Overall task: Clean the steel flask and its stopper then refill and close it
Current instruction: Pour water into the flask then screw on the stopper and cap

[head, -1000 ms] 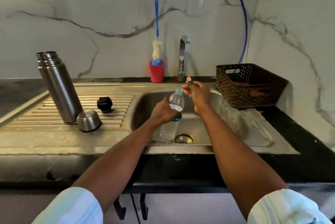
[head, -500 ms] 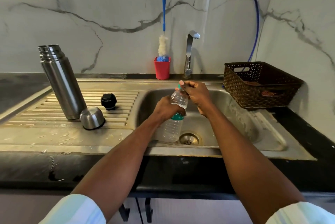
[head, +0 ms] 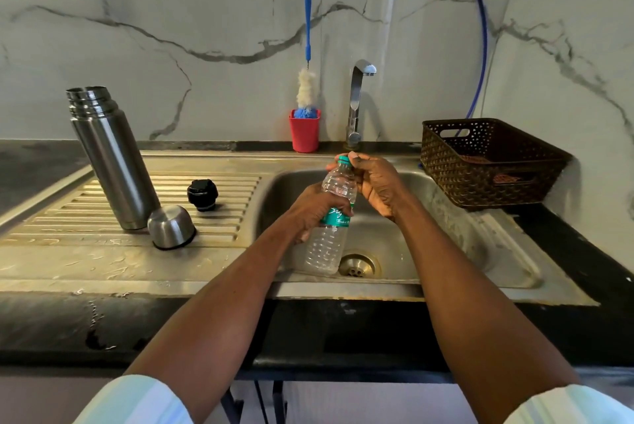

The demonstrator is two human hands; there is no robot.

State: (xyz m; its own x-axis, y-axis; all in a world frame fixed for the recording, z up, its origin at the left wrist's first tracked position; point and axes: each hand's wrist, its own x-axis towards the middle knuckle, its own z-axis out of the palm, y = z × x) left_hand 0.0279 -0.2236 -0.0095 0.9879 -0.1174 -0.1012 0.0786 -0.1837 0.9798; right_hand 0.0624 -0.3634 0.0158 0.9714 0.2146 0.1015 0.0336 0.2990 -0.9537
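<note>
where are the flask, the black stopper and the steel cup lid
steel flask (head: 111,163), head view, middle of its body
black stopper (head: 202,194), head view, its top
steel cup lid (head: 170,226), head view, its domed side

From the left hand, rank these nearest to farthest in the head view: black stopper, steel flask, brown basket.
Measured from the left hand:
1. Black stopper, on the drainboard to its left.
2. Brown basket, right of the sink.
3. Steel flask, far left on the drainboard.

The plastic bottle (head: 331,217) carries a teal label (head: 335,217) with white script too blurred to read.
</note>
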